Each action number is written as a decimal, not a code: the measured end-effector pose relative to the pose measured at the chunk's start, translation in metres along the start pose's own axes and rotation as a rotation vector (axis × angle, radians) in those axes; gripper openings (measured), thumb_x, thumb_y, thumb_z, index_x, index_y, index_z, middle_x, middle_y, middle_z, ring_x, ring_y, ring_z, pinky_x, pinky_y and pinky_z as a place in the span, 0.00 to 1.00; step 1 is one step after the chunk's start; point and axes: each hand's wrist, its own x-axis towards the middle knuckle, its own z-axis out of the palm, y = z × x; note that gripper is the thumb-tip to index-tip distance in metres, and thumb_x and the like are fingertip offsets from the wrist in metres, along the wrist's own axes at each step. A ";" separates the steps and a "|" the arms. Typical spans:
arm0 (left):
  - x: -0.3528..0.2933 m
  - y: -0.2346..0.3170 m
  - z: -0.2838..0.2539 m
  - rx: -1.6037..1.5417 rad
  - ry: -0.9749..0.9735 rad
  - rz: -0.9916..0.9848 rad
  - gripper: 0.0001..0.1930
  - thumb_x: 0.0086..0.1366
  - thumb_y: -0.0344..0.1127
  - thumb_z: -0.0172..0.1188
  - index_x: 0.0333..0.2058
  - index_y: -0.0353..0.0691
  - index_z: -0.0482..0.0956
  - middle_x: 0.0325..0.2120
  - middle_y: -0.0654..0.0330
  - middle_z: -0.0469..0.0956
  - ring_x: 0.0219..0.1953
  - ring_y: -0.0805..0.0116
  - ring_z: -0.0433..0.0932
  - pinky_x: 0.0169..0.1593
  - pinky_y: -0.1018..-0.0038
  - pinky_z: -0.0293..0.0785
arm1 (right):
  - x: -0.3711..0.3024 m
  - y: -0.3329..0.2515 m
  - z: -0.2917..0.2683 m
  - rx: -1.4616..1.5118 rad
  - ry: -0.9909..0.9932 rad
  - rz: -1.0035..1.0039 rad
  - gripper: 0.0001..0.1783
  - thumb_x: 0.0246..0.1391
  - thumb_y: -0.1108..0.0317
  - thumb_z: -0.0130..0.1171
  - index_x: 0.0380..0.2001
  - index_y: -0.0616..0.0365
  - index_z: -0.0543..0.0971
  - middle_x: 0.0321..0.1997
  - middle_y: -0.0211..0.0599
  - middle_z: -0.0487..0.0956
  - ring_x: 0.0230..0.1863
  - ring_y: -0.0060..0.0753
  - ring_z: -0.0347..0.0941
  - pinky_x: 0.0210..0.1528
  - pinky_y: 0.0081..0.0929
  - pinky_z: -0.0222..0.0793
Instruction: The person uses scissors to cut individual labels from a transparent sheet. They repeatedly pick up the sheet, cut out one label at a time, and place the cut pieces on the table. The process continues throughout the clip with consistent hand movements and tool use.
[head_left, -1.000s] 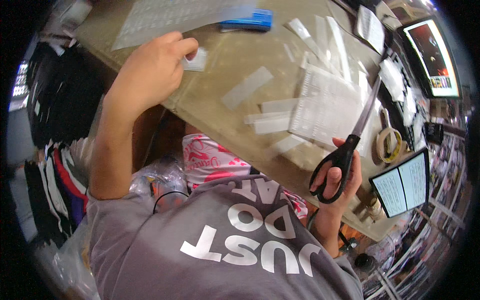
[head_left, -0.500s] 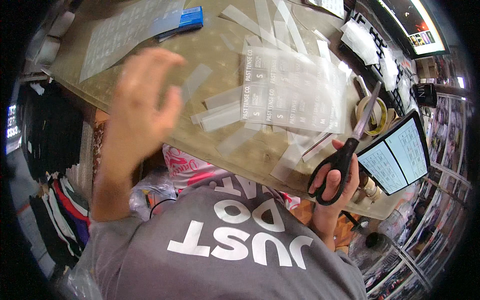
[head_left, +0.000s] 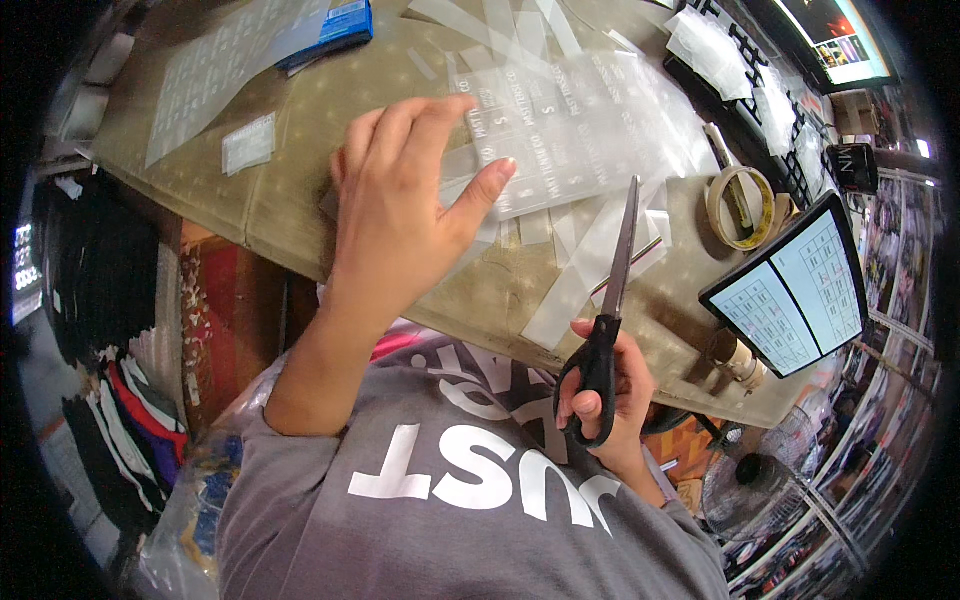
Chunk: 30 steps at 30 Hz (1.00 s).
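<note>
My left hand (head_left: 405,195), thumb and fingers apart, reaches to the left edge of a translucent sheet printed with white lettering (head_left: 560,135). Its thumb and index finger lie over that edge, though whether they touch the film cannot be made out. In my right hand (head_left: 625,385) is a pair of black-handled scissors (head_left: 597,365), blades together and pointing away from me, just short of the sheet's near right side. Cut translucent strips (head_left: 575,285) lie under and around the sheet. A small cut piece of printed film (head_left: 249,144) rests on the table to the left.
Another printed sheet (head_left: 215,85) and a blue box (head_left: 345,28) occupy the far left of the table (head_left: 300,215). At right are a tape roll (head_left: 716,210), a propped tablet (head_left: 790,295), a black keyboard (head_left: 745,50) and a monitor (head_left: 835,45). A fan (head_left: 755,480) stands below the right edge.
My left hand has swung right, from the left of the table to the printed sheet. The small film piece at left is now uncovered. The scissors have turned more upright and shifted left.
</note>
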 end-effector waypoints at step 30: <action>-0.010 -0.008 0.003 -0.921 0.125 -0.250 0.11 0.60 0.22 0.57 0.43 0.28 0.77 0.57 0.47 0.61 0.45 0.69 0.76 0.45 0.78 0.75 | -0.011 0.013 0.002 0.155 -0.283 0.191 0.46 0.43 0.36 0.63 0.52 0.66 0.66 0.21 0.33 0.75 0.21 0.19 0.70 0.23 0.16 0.62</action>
